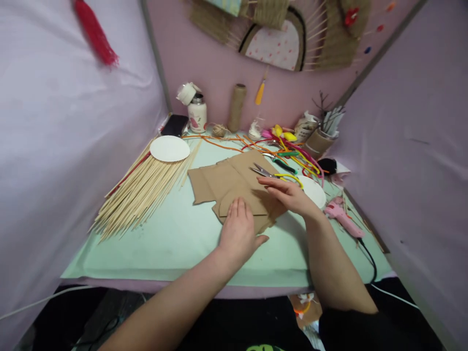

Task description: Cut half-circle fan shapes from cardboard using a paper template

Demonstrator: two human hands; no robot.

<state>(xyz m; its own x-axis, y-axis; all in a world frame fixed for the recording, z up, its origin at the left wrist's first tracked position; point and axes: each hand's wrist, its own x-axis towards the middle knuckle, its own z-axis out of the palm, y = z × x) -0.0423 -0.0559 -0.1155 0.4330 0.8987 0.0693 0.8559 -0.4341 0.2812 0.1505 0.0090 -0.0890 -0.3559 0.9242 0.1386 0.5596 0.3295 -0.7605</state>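
Several pieces of brown cardboard (219, 180) lie overlapped in the middle of the table. Flat on the nearest piece rests my left hand (239, 226), its fingers stretched forward and its thumb out to the right. My right hand (288, 195) hovers over the right side of the cardboard with fingers extended and holds nothing that I can see. Just beyond its fingers are yellow-handled scissors (288, 177), lying on the cardboard with their blades pointing left. Part of the cardboard is hidden under my left hand.
Bundled thin wooden sticks (135, 195) lie left, with a white disc (170, 148) on them. A pink glue gun (343, 219) is at right beside another white disc (313, 191). Behind are green-handled pliers (285, 165), coloured pipe cleaners, a jar (198, 114) and a twine spool (237, 108).
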